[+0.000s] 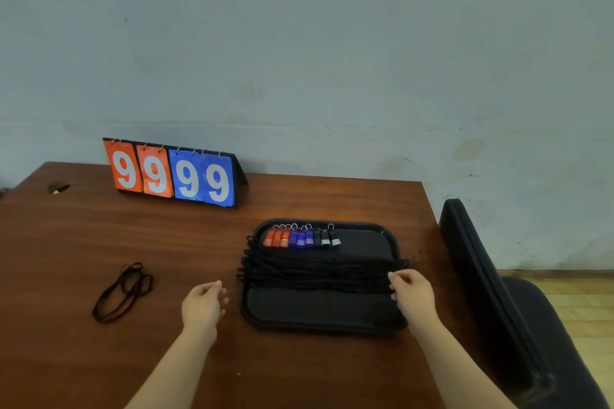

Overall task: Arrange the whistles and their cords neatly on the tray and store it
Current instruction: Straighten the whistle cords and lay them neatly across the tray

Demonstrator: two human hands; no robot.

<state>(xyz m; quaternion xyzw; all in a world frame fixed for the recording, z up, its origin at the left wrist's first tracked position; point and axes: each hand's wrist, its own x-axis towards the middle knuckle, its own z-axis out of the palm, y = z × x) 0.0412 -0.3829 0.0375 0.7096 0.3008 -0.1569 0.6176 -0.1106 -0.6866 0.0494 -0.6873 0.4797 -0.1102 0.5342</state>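
Observation:
A black tray (319,315) lies on the brown table. Along its far edge stands a row of several whistles (300,237): orange at the left, blue in the middle, black and silver at the right. Their black cords (315,271) lie bundled across the tray's middle from left to right, with the ends past both rims. My right hand (413,295) is at the cords' right end, fingers curled on the strands. My left hand (204,304) hovers over the table just left of the tray, fingers loosely bent and holding nothing.
A flip scoreboard (172,174) showing 99 in orange and 99 in blue stands at the table's back. Loose black cord loops (124,290) lie on the table at the left. A black chair (518,309) stands close by the table's right edge. A wall runs behind.

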